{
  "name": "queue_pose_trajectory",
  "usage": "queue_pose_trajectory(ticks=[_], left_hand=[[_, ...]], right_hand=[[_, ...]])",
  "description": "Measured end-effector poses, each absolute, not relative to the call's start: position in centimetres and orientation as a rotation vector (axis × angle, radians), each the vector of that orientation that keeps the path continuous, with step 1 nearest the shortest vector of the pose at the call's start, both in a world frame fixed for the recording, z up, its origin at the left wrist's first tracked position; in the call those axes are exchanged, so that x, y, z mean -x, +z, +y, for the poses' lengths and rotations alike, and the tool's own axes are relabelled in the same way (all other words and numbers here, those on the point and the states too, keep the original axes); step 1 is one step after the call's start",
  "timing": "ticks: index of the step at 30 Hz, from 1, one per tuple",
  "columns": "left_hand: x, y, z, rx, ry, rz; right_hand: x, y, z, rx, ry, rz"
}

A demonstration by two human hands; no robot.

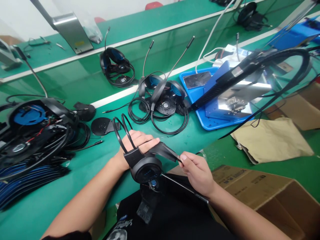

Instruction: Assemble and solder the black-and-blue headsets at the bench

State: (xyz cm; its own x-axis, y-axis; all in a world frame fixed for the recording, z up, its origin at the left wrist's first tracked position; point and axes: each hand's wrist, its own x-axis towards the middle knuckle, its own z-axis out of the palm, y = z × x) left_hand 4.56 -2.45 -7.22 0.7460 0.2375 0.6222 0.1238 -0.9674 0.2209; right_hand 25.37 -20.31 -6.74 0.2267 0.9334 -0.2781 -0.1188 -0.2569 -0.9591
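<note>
My left hand is closed on a black headset held above the table's near edge, in front of my body. Two thin curved headband wires rise past that hand's fingers. Between both hands runs a black strap-like headband piece. My right hand is closed in a pinch on its right end. From the round ear cup a microphone boom slants down to the right, passing below my right hand. A loose black cover hangs under the cup, with small wires showing.
Partly assembled headsets with coiled cables lie beyond my hands, others at left above stacked blue-black parts. A blue tray holds a phone and a metal box. A long black tool hangs over it. A cardboard box stands lower right.
</note>
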Motion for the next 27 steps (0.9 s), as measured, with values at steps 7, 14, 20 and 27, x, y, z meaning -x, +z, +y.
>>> queue_pose_trajectory(ticks=[7,14,20,27], left_hand=[[-4.6,-7.0,-2.3,-2.776,1.061,0.284],[-4.7,-6.4,-2.4,-2.751,1.054,0.27],[-4.4,-6.1,-2.3,-2.759,1.012,0.321],[-4.1,-6.5,-2.4,-2.799,0.985,0.337]], right_hand=[[-25.4,-6.6,-20.6,1.422,1.282,-0.776],[-25.5,-6.8,-20.9,1.413,1.274,-0.738],[-25.9,-6.6,-20.8,1.447,1.27,-0.812],[-26.7,-6.5,-20.1,1.597,1.277,-0.911]])
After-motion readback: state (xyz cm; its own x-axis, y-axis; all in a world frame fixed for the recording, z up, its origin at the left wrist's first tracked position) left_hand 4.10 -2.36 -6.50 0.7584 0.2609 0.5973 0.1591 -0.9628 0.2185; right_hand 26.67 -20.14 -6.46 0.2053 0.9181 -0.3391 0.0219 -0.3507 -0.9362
